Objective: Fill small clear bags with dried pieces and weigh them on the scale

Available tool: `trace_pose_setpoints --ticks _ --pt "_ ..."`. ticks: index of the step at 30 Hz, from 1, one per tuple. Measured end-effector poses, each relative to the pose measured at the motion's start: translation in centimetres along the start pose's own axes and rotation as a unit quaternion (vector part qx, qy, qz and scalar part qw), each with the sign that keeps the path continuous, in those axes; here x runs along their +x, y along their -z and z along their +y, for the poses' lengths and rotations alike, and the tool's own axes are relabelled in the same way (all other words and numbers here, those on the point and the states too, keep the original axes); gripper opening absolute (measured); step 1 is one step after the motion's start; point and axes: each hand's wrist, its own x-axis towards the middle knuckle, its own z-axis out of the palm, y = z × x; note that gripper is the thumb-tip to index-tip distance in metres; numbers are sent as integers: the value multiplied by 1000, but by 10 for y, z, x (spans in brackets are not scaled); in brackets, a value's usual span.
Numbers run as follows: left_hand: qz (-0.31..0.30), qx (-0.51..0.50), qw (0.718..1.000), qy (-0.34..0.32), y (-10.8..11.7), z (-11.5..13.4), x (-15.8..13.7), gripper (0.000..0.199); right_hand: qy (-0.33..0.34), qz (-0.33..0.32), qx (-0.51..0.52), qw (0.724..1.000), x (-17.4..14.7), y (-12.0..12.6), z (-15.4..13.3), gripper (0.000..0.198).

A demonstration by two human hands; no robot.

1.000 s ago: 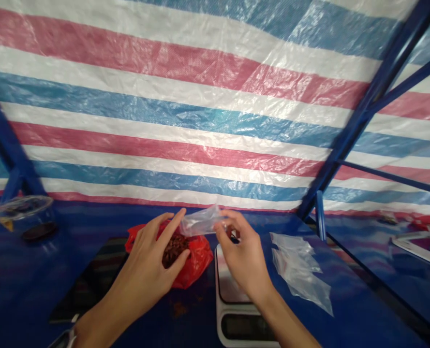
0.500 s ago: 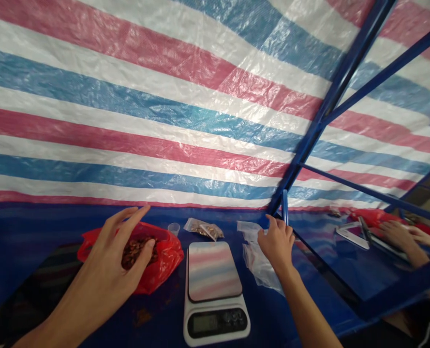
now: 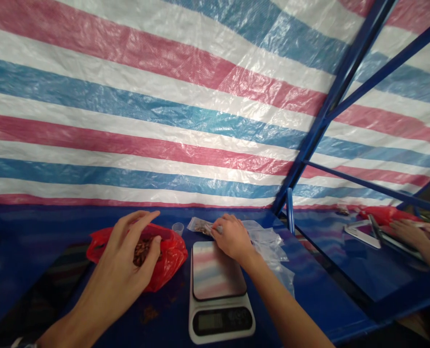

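My left hand (image 3: 127,261) is held over the red plastic bag (image 3: 171,256), thumb and fingers spread apart with nothing between them. Brown dried pieces (image 3: 142,251) show inside the bag's mouth, partly covered by that hand. Behind the kitchen scale (image 3: 218,270), my right hand (image 3: 232,237) has its fingers closed on the right end of a small clear bag (image 3: 200,226) with brownish contents. The fingertips partly hide that end. The scale's plate bears nothing; its display is too faint to read.
Several flat clear bags (image 3: 273,246) lie right of the scale. A small clear cup (image 3: 178,227) stands behind the red bag. Blue metal bars (image 3: 305,150) rise at the right. Beyond them, another person's hands (image 3: 410,234) work near a second scale (image 3: 363,234).
My right hand has moved left from the flat clear bags to the small filled bag behind the scale. My left hand stays spread over the red bag.
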Motion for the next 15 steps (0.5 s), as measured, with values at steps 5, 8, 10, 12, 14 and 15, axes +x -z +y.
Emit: trace_pose_setpoints --ticks 5,8,10,12,14,15 --pt "9 -27 999 -15 1 14 -3 35 -119 43 230 965 4 3 7 19" --pt "-2 -70 997 -16 1 24 -7 28 -163 89 354 917 -3 17 4 25" --pt "-26 -119 992 -9 2 33 -10 23 -183 115 474 854 -14 30 -6 37" --pt "-61 -178 982 17 3 44 -11 18 -185 106 573 791 -28 44 -23 49" --pt "-105 -253 960 63 4 56 -10 18 -164 74 627 758 -40 55 -45 50" --pt "-127 -298 942 91 4 61 -9 20 -151 52 643 749 -45 58 -56 49"
